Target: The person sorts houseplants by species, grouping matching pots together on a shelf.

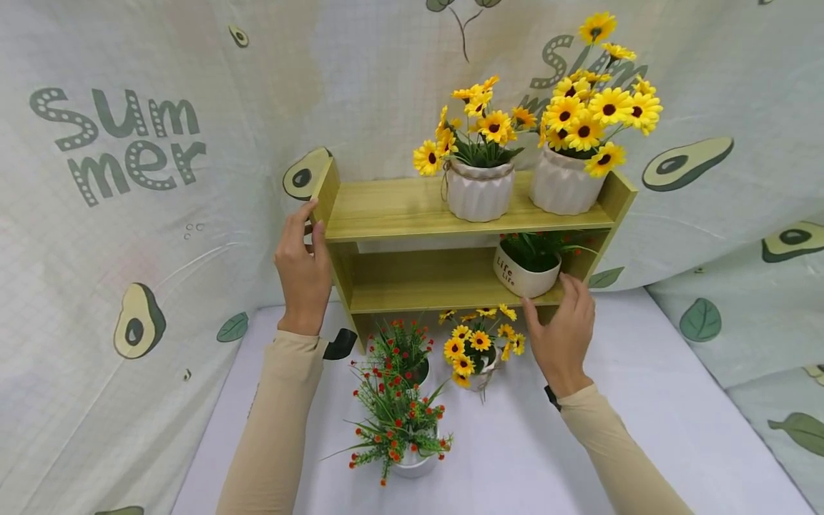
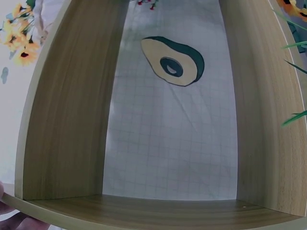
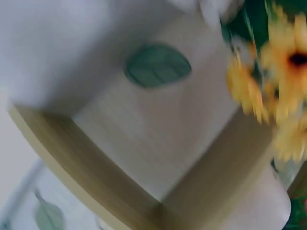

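My left hand [image 1: 302,265] grips the upper left side of a two-tier wooden shelf [image 1: 393,204]. In the left wrist view, fingertips [image 2: 21,223] show at the outside of the shelf's end panel. On the lower tier, at the right, stands a white oval planter [image 1: 528,279] marked "Life", with green leaves and red bits. My right hand [image 1: 565,332] is at that planter's right side, fingers extended near it and thumb by the shelf's front edge. The right wrist view is blurred and does not show the hand.
Two white ribbed pots [image 1: 479,192] of yellow flowers stand on the top tier's right half. Below, on the white table [image 1: 489,458], are red-flowered plants [image 1: 399,422] and a small yellow-flowered pot [image 1: 479,350]. A patterned cloth [image 1: 161,250] hangs behind.
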The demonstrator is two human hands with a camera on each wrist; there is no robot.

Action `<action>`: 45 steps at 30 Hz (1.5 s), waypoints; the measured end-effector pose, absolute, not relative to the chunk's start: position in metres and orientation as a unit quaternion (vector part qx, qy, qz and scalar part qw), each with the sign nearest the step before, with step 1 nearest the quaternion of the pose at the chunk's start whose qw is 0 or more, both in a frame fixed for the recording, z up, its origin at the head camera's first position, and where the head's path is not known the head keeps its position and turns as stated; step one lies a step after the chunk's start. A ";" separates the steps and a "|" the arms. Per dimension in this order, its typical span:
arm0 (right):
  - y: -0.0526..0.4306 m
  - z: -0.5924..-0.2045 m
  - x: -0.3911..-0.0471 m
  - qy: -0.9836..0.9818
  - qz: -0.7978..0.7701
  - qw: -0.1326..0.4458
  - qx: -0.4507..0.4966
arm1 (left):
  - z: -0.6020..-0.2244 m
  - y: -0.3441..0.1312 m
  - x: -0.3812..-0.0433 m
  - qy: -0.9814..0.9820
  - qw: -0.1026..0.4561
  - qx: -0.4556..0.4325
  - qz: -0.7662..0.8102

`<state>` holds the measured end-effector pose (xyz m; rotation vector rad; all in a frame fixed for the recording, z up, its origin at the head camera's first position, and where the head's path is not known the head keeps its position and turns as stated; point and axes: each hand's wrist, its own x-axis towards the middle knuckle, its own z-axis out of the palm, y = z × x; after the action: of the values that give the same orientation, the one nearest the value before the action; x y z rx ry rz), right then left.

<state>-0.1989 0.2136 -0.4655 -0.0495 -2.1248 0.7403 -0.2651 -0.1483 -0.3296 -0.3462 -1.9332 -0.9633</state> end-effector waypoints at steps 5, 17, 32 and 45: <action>0.210 -0.498 -0.174 -0.852 0.310 0.423 -0.013 | -0.327 -0.148 -0.264 -0.785 0.461 -0.139 -0.391; 0.204 -0.548 -0.156 -0.912 0.399 0.097 0.002 | -0.328 -0.149 -0.266 -0.785 0.461 -0.138 -0.391; 0.182 -0.560 -0.172 -0.869 0.493 0.030 0.025 | -0.329 -0.149 -0.265 -0.785 0.457 -0.139 -0.394; 0.169 -0.563 -0.182 -0.853 0.517 0.070 0.029 | -0.328 -0.148 -0.264 -0.786 0.455 -0.139 -0.395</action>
<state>-0.1821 0.1688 -0.5630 0.0861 -2.5666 1.5546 -0.2637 -0.1480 -0.3281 -0.3441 -1.9376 -0.9739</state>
